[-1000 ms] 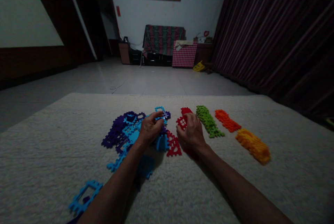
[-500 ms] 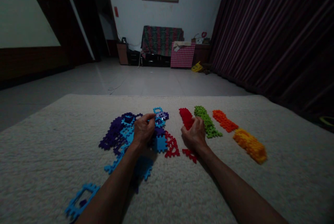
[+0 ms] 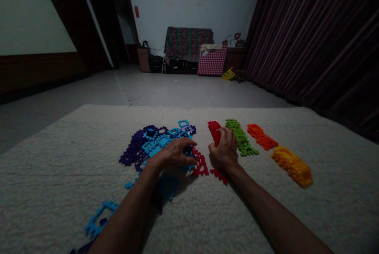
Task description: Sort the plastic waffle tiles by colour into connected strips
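My left hand (image 3: pixel 177 153) hovers over the right side of a mixed heap, fingers stretched toward some loose red pieces (image 3: pixel 200 162) and thumb apart. Light blue interlocking plastic pieces (image 3: pixel 162 140) and dark purple ones (image 3: pixel 135 145) make up that heap. My right hand (image 3: pixel 225 145) is closed at the near end of a row of red interlocking pieces (image 3: pixel 214 129), its fingers curled round the end ones. Close to its wrist lies another red piece (image 3: pixel 219 175). What sits inside the right fingers is partly hidden.
Right of the red row lie rows of green pieces (image 3: pixel 240 137), orange pieces (image 3: pixel 261 136) and yellow pieces (image 3: pixel 292 165). A light blue frame piece (image 3: pixel 102 217) rests near my left forearm. Everything is on a pale fleecy mat (image 3: pixel 59 167); tiled floor (image 3: pixel 177 90) lies beyond.
My left hand has moved toward me and right, from a closed grip over the blue pieces to an opened hand beside the red ones. My right hand stays at the red row.
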